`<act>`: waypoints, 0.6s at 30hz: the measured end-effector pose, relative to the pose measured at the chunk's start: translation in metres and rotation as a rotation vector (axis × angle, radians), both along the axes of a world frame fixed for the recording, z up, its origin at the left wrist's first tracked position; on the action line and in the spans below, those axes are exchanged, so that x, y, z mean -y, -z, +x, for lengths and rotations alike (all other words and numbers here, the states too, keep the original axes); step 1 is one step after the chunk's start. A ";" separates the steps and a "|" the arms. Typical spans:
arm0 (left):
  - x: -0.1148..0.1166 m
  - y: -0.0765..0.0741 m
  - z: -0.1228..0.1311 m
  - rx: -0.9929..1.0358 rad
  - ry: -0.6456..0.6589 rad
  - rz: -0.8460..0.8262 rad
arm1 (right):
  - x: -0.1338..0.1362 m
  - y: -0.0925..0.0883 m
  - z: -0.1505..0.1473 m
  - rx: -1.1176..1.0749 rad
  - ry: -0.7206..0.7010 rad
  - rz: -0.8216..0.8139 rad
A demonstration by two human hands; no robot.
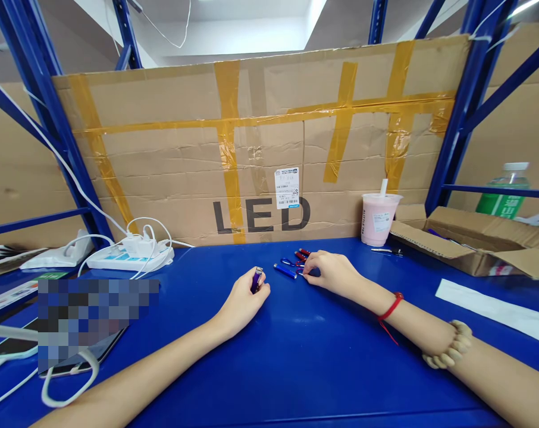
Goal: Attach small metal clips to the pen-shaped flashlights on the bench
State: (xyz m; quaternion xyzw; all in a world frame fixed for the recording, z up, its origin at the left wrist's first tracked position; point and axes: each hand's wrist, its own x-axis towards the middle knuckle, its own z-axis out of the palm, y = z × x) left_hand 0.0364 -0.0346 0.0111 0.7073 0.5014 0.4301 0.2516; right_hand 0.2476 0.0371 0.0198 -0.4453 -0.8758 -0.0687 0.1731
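Note:
My left hand (245,302) is closed around a small purple tube (256,280) with a silvery end, held upright a little above the blue tabletop. My right hand (329,271) reaches to the middle of the table with its thumb and fingertips pinched together. What lies between those fingertips is too small to make out. Just left of them a blue tube (285,271) rests on the table, with a blue cord loop (287,261) behind it. Red tubes (301,254) lie behind the right fingers, partly hidden by them.
A pink drink cup (379,221) with a straw stands at the back right, a dark pen-like item (386,252) before it. Farther right are an open cardboard box (466,244) and a white strip (497,309). A power strip (131,257), cables and a tablet (111,345) occupy the left.

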 end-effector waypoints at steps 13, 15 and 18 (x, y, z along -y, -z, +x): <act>0.002 -0.001 0.000 0.023 0.011 -0.036 | 0.008 -0.006 -0.003 -0.111 0.035 0.018; 0.004 -0.002 0.001 0.048 0.024 -0.069 | 0.013 -0.008 -0.005 -0.161 -0.105 0.061; 0.005 -0.002 0.001 0.057 0.052 -0.080 | 0.025 -0.009 -0.013 -0.212 -0.402 0.121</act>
